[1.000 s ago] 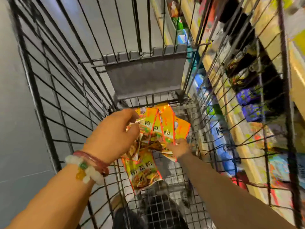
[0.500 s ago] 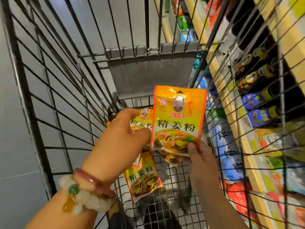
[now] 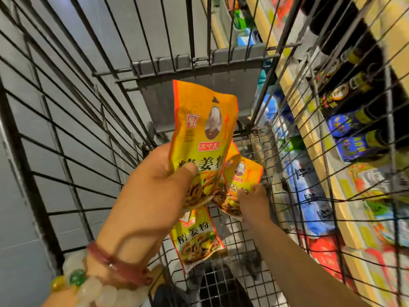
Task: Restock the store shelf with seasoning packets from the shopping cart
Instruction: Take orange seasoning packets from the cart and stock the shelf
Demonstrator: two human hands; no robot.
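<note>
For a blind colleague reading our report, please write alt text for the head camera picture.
Inside a wire shopping cart, the left hand holds up a yellow seasoning packet while the right hand reaches down onto a second packet on the cart floor. A third packet lies below them, and store shelves of bottles and packages stand to the right.

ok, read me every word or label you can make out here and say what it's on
"精姜粉": on the raised packet in the left hand, partly covered by the thumb.
"精姜粉": on the packet in the cart.
"姜粉": on the packet at the right hand.
Red brand strip and seal on the raised packet: too blurred.
Shelf bottles and bags: too blurred.
</note>
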